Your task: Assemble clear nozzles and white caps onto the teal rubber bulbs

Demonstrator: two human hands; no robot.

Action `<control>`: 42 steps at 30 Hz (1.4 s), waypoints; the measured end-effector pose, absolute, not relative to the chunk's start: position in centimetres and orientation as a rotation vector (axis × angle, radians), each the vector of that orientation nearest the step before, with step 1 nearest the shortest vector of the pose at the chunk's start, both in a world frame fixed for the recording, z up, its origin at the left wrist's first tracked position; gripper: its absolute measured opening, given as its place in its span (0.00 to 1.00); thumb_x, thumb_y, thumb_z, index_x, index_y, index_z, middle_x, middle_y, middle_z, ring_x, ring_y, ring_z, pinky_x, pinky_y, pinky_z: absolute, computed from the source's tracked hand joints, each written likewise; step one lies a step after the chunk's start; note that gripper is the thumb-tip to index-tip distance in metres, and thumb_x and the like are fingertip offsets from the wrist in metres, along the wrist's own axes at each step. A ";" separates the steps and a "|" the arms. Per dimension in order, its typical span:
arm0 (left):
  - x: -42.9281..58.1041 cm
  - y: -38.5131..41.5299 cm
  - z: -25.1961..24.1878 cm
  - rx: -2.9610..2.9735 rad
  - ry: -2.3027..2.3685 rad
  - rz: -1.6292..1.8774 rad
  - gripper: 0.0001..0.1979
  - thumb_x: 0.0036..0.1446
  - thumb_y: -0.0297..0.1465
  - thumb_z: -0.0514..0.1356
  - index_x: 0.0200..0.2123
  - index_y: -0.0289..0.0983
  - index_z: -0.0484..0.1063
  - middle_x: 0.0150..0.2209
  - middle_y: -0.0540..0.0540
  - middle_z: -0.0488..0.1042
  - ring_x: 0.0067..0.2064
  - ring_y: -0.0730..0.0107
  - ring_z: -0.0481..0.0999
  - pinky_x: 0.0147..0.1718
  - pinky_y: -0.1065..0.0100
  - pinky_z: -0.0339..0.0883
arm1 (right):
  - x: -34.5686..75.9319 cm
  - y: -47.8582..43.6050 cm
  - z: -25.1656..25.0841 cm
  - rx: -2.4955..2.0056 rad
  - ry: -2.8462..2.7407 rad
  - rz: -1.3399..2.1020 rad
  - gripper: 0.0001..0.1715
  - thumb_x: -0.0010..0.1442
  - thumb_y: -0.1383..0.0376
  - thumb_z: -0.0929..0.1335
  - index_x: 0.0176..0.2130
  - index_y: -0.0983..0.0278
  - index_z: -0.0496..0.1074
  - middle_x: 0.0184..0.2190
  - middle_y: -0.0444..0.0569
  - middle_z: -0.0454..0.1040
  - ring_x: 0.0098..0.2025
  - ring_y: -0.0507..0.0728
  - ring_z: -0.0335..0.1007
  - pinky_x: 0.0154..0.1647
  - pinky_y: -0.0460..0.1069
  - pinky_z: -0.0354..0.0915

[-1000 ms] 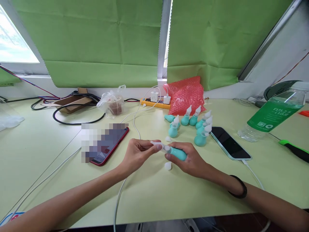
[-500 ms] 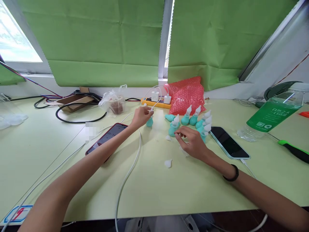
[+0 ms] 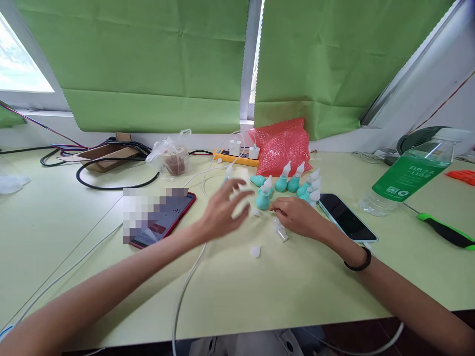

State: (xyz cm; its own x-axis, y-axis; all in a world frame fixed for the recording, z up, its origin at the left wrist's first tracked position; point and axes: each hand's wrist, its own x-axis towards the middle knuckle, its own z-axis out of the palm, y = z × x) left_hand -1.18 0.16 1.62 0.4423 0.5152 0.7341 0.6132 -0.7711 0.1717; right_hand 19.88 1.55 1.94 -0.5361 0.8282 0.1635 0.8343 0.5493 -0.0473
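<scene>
My left hand hovers above the table with its fingers spread and nothing in it. Just behind it stands a teal bulb aspirator, of which only the white tip shows. My right hand rests on the table with its fingers curled together, their tips beside an upright teal bulb with a white nozzle. A clear plastic piece pokes out from under this hand. Several more teal bulbs stand in a cluster behind it. Two loose white tips lie on the table.
A red phone lies to the left, a black phone to the right. A white cable runs toward me. Further off are a green bottle, red bubble wrap, a power strip, a plastic bag and a green-handled tool.
My left hand carried the assembled bulb from in front of me to the back, stood it there, let go and drew back open. My right hand moved beside the cluster and curled.
</scene>
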 end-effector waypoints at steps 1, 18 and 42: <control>-0.6 -1.5 1.2 -2.702 -0.999 -1.051 0.15 0.52 0.34 0.52 0.43 0.36 0.64 0.43 0.40 0.64 0.41 0.65 0.67 0.37 0.64 0.65 | 20.1 1.6 2.0 -1.381 -2.666 -0.025 0.17 0.52 0.72 0.57 0.35 0.66 0.71 0.34 0.50 0.73 0.37 0.56 0.68 0.36 0.47 0.59; -3.5 0.5 -0.6 -2.625 -1.500 -0.331 0.16 0.49 0.22 0.48 0.41 0.36 0.67 0.37 0.42 0.69 0.39 0.62 0.67 0.32 0.66 0.65 | 21.5 1.2 2.4 -1.238 -2.863 0.199 0.22 0.46 0.73 0.61 0.42 0.63 0.68 0.36 0.51 0.68 0.39 0.58 0.66 0.37 0.51 0.64; -1.8 -1.6 0.5 -3.036 -1.873 -1.970 0.07 0.44 0.31 0.61 0.28 0.36 0.75 0.30 0.46 0.75 0.32 0.69 0.73 0.33 0.69 0.68 | 15.6 -1.5 -2.4 -0.985 -1.320 1.505 0.29 0.38 0.64 0.73 0.43 0.65 0.67 0.35 0.49 0.71 0.36 0.55 0.70 0.38 0.54 0.68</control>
State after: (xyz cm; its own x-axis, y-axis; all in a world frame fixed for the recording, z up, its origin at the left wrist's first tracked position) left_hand -1.83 -1.60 0.46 0.2901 0.9347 0.2054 0.1577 -0.2584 0.9531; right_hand 15.61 -1.46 -2.39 -0.2990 0.9542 -0.0132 -0.1118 -0.0488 -0.9925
